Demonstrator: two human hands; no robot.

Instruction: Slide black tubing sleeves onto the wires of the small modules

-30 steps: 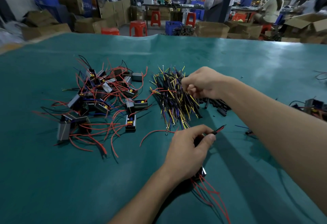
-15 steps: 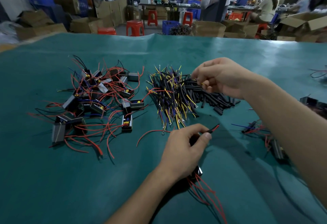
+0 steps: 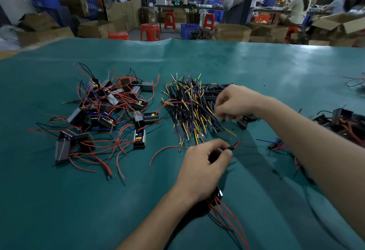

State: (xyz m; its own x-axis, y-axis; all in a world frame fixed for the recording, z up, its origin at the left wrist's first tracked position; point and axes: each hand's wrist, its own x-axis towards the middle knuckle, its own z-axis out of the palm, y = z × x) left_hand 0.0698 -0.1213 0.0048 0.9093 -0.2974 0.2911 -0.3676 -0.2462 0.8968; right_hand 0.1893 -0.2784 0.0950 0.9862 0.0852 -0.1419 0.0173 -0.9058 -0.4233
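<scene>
My left hand [image 3: 201, 167] pinches a red wire with a black sleeve [image 3: 234, 145] on it between thumb and forefinger; its small module [image 3: 218, 194] peeks out under the palm, red wires trailing toward me. My right hand [image 3: 235, 102] hovers, fingers curled downward, over the heap of black tubing sleeves [image 3: 212, 96], fingertips at the sleeves; whether it holds one is hidden. A bundle of sleeved yellow and blue wires [image 3: 187, 111] lies between the hands. A pile of small modules with red wires [image 3: 102, 109] sits to the left.
Everything lies on a teal mat [image 3: 59, 200]. More modules with wires [image 3: 343, 123] lie at the right edge, beyond my right forearm. Behind the table are cardboard boxes, red stools [image 3: 150, 31] and seated people.
My right hand rose from the wire bundle, then dropped toward me onto the black sleeves. My left hand kept its pinch on the sleeved red wire.
</scene>
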